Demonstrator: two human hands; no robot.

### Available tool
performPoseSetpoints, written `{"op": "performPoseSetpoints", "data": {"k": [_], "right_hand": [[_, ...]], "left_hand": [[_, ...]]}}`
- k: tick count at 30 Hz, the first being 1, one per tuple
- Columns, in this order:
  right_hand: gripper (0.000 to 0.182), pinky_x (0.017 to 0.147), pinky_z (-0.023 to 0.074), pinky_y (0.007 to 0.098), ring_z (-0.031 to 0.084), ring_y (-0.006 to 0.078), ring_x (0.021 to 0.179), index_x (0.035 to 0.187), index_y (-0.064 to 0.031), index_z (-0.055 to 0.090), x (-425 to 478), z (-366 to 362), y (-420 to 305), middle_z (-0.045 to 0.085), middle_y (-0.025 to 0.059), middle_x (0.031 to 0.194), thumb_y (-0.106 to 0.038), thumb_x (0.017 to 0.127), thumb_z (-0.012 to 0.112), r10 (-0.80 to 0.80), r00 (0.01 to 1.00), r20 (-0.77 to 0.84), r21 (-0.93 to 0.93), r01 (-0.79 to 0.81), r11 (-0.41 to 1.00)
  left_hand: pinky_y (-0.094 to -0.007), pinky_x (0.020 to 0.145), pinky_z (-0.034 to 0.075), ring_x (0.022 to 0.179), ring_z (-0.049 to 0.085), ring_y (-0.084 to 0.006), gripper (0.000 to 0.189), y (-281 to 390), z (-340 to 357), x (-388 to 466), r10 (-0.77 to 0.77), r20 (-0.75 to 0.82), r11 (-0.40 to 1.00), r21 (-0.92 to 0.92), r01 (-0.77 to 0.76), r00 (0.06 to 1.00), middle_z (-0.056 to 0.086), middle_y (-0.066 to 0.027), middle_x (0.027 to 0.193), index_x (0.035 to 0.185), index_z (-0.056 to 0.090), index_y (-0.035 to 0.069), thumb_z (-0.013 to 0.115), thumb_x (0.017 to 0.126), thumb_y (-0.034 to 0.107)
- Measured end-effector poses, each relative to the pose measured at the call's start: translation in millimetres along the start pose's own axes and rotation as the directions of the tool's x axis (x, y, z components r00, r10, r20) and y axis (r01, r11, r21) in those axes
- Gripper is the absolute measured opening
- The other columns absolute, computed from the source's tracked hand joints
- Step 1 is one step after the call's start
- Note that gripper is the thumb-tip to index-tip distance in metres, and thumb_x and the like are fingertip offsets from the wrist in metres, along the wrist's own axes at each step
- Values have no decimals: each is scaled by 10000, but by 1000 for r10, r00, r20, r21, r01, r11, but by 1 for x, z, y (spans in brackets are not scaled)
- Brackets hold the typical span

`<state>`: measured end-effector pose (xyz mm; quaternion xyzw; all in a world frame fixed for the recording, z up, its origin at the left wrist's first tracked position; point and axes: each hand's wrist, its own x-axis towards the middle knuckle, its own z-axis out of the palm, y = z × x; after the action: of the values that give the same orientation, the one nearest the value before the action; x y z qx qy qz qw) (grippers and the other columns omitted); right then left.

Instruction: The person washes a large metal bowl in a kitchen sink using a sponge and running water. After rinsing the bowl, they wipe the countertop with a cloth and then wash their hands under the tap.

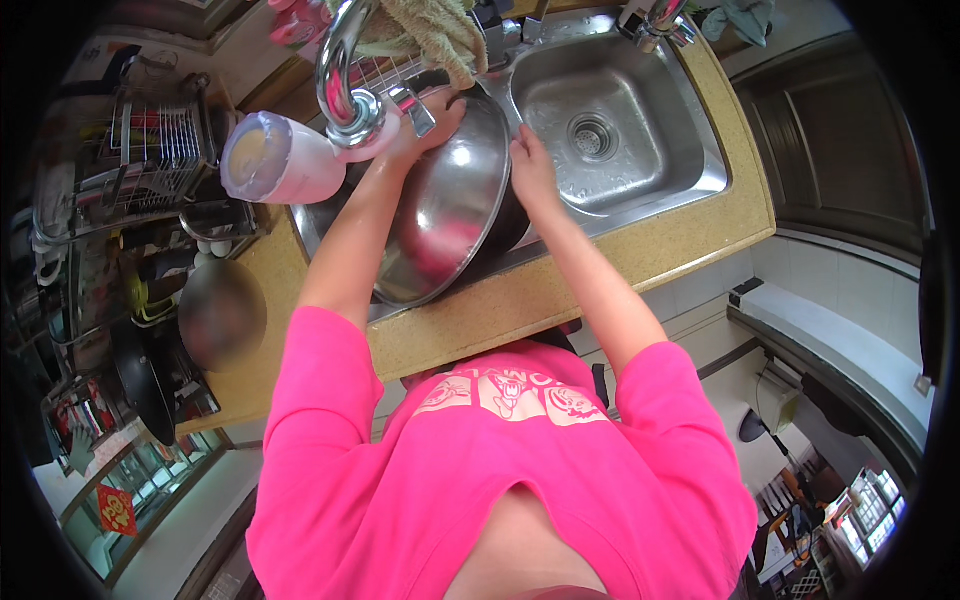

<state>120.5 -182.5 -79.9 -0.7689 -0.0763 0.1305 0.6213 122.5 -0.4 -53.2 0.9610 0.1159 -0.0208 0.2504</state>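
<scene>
A large stainless steel basin [450, 202] leans on its side over the left part of a double sink, its rim slanting towards me. My right hand [534, 171] holds that rim from the right, beside the divider between the two bowls. At the far end of the basin, my left hand [441, 116] touches the metal; the tap's lever covers part of it, so its grip is unclear. Above my left forearm hangs a chrome tap [337, 75] with a white water filter [289, 161] attached. No running water can be made out.
The right sink bowl [622, 135] has water drops and a drain strainer [592, 136]. A towel [427, 34] hangs behind the tap. On the left stand a wire dish rack [161, 150] and a black pan [142, 379]. A yellowish counter [697, 232] borders the sink.
</scene>
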Motion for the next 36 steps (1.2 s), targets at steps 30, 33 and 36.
{"op": "performPoseSetpoints", "data": {"k": [30,33,36], "right_hand": [[294,683,464,278,537,143,837,1094,-12,487,-13,-32,-23,541,56,986,-133,829,519,295,845,446,364,-472,803],[252,668,461,275,548,163,845,1060,-52,533,1,-23,-14,570,79,949,-107,816,502,-154,988,-2,-61,154,986],[243,680,459,286,557,209,832,1031,-10,525,8,-12,-71,548,120,990,-137,835,458,-136,931,337,131,97,987]], "left_hand": [[-470,930,301,1122,413,-277,311,56,-8,-100,408,-179,893,282,-351,895,482,-102,1165,1036,549,94,541,761,240],[-416,896,339,1078,446,-261,291,29,-12,-79,267,-211,964,64,-259,940,479,-116,1154,1057,532,79,503,794,201],[-363,785,406,941,513,-237,224,-4,-16,-76,-136,-259,880,-475,-3,956,543,-111,1002,992,530,26,485,788,107]]}}
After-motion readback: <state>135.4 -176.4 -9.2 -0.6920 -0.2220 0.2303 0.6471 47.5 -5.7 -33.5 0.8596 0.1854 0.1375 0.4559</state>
